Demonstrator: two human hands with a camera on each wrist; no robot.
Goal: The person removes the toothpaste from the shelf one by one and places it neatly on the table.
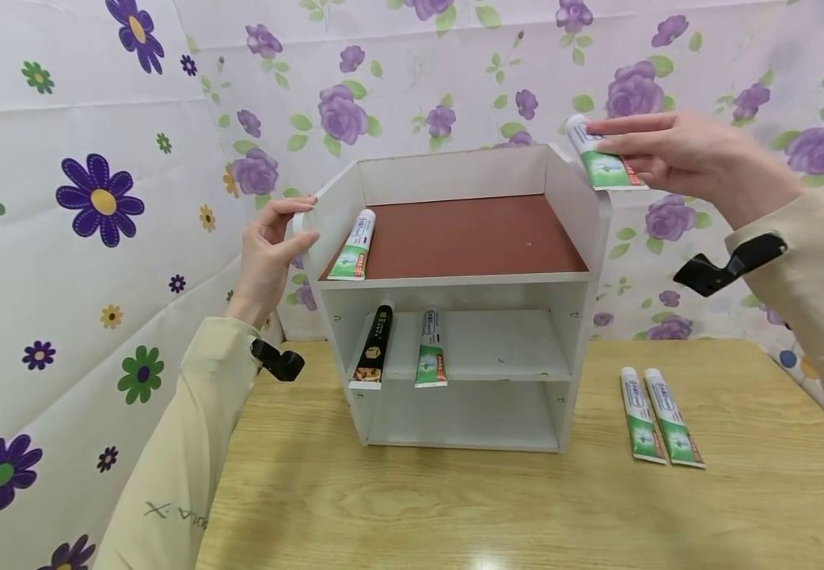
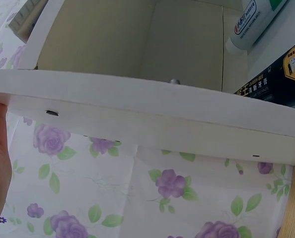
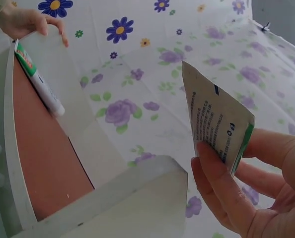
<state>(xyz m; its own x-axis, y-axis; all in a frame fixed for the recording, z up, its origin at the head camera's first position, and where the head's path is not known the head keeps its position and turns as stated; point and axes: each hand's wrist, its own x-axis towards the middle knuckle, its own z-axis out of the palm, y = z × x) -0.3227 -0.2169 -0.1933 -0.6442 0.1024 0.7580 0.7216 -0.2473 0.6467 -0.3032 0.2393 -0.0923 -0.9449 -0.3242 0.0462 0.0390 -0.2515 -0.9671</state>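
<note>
Backdrop: white cloth (image 1: 98,95) printed with purple and green flowers, hung behind and to the left of a pale wooden table (image 1: 454,507).

Shelf unit (image 1: 454,301): white, three tiers, standing on the table; the top tier has a brown floor and low white walls.

Left hand (image 1: 269,253): fingers curled over the upper edge of the unit's left wall, gripping it. The left wrist view shows only a fingertip against the white board.

Right hand (image 1: 675,154): raised just beyond the unit's right wall, pinching the crimped end of a white-and-green toothpaste tube (image 1: 600,158) between thumb and fingers. The tube's long axis runs toward the unit, cap end leading, over the top corner of the right wall; the open top tier lies to the hand's left and slightly below. This hand is the nearer one to that tier's free floor.

Top tier: one matching tube (image 1: 355,245) lying against the left wall, cap to the back.

Middle tier: one black tube (image 1: 374,347) and one white-and-green tube (image 1: 430,348), side by side at the left.

Table, right of the unit: two more tubes (image 1: 657,416), parallel and touching.
</note>
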